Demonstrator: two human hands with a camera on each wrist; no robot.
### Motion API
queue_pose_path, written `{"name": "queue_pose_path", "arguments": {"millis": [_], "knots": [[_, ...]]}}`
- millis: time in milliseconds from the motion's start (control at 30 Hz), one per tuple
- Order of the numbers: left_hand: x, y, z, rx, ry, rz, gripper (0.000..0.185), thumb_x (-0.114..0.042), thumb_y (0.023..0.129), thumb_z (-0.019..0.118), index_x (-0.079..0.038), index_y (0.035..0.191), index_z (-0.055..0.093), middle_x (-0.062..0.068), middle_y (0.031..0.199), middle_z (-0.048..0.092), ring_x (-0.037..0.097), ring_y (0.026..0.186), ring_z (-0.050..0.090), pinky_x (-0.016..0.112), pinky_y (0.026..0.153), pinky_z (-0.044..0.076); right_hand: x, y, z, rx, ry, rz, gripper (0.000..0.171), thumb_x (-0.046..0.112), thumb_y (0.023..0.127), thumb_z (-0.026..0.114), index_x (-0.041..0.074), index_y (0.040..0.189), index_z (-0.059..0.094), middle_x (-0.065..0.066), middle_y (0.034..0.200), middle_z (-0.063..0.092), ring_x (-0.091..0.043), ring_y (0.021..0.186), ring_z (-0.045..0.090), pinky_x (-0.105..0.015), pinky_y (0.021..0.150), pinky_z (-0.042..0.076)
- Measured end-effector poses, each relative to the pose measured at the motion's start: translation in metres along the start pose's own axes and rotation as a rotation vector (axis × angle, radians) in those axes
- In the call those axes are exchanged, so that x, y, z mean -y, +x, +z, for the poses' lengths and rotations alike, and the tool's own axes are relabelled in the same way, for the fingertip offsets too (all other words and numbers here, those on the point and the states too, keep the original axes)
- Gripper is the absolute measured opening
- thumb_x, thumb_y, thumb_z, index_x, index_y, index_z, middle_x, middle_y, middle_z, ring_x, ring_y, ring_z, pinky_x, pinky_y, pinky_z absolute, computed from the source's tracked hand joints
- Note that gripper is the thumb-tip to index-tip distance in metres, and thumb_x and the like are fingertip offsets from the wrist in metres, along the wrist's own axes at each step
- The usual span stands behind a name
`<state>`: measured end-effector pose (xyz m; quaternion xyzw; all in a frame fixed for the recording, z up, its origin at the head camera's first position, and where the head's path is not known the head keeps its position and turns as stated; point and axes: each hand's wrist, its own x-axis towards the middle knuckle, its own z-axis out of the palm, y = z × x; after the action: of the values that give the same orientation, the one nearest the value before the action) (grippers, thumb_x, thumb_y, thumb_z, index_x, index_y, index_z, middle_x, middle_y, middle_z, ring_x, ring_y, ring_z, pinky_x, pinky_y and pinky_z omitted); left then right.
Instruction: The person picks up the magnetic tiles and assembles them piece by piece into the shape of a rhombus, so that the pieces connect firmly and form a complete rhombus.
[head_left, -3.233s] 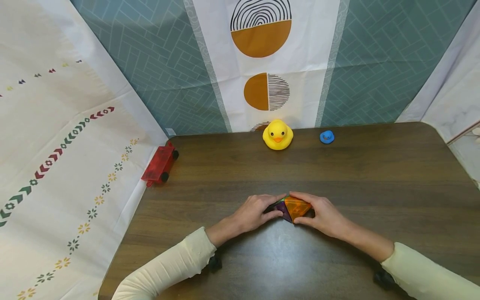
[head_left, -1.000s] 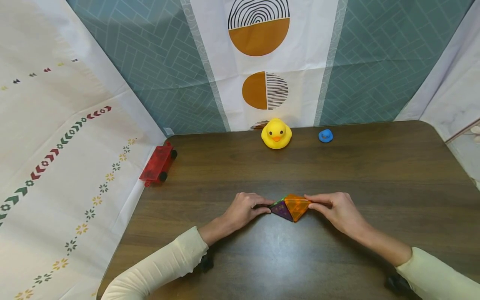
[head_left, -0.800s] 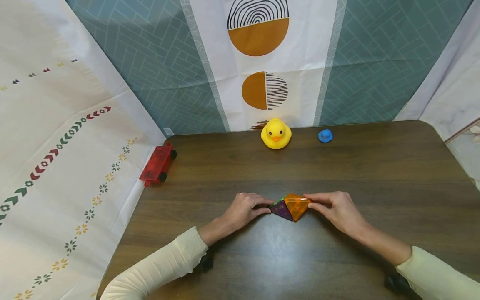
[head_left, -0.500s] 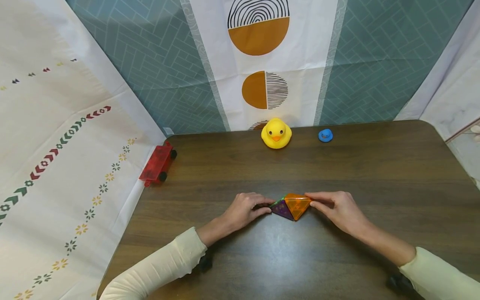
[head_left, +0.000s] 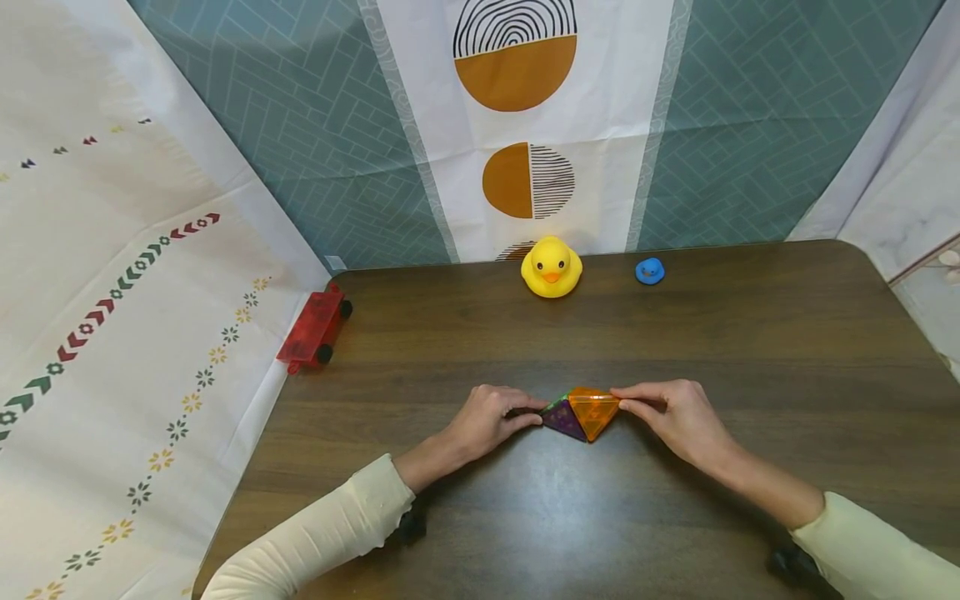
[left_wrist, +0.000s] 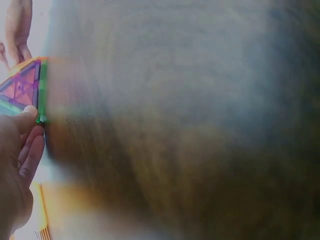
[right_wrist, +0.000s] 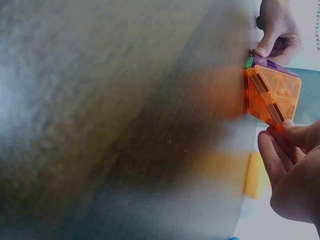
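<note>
- Dark wooden table bears everything.
- Left hand pinches the left corner of the tile pyramid; right hand pinches its right corner.
- The pyramid, orange and purple, sits near-centre on the table.
- Red wheeled tile at the far left edge.
- Yellow duck far centre.
- Small blue duck just right of it.

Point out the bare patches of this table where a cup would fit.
Bare dark wooden table: the wide right half beyond the right hand, and the strip between the yellow rubber duck and the orange-and-purple magnetic tile pyramid. Crowded: between both hands, left hand included.
</note>
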<state>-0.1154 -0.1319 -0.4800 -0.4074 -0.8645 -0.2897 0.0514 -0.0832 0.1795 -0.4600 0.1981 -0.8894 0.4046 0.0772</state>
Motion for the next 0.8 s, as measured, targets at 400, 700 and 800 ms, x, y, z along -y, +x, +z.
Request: {"name": "queue_pose_path", "arguments": {"millis": [400, 700, 800], "knots": [[0.000, 0.002, -0.003, -0.009, -0.013, 0.003, 0.018, -0.021, 0.089, 0.076, -0.018, 0.107, 0.078, -0.007, 0.099, 0.075, 0.000, 0.090, 0.068, 0.017, 0.077, 0.054, -0.002, 0.005, -0.001, -0.006, -0.010, -0.004, 0.023, 0.006, 0.082, 0.080, 0.018, 0.102, 0.081, 0.005, 0.094, 0.076, -0.010, 0.080, 0.070, -0.022, 0.067, 0.056], [0.005, 0.008, -0.007, -0.020, 0.033, -0.019, 0.019, -0.022, 0.087, 0.077, -0.018, 0.105, 0.079, -0.006, 0.096, 0.076, 0.002, 0.087, 0.069, 0.019, 0.076, 0.055, -0.004, 0.015, 0.001, -0.012, 0.008, -0.004, 0.020, 0.009, 0.082, 0.080, 0.019, 0.100, 0.081, 0.006, 0.092, 0.076, -0.009, 0.079, 0.070, -0.020, 0.068, 0.056], [0.008, 0.010, -0.009, -0.023, 0.048, -0.023, 0.018, -0.021, 0.087, 0.077, -0.018, 0.105, 0.079, -0.006, 0.096, 0.076, 0.002, 0.087, 0.069, 0.019, 0.076, 0.055, -0.005, 0.019, 0.002, -0.023, 0.005, -0.009, 0.019, 0.010, 0.082, 0.081, 0.019, 0.098, 0.081, 0.006, 0.091, 0.076, -0.009, 0.079, 0.070, -0.020, 0.067, 0.055]]}}
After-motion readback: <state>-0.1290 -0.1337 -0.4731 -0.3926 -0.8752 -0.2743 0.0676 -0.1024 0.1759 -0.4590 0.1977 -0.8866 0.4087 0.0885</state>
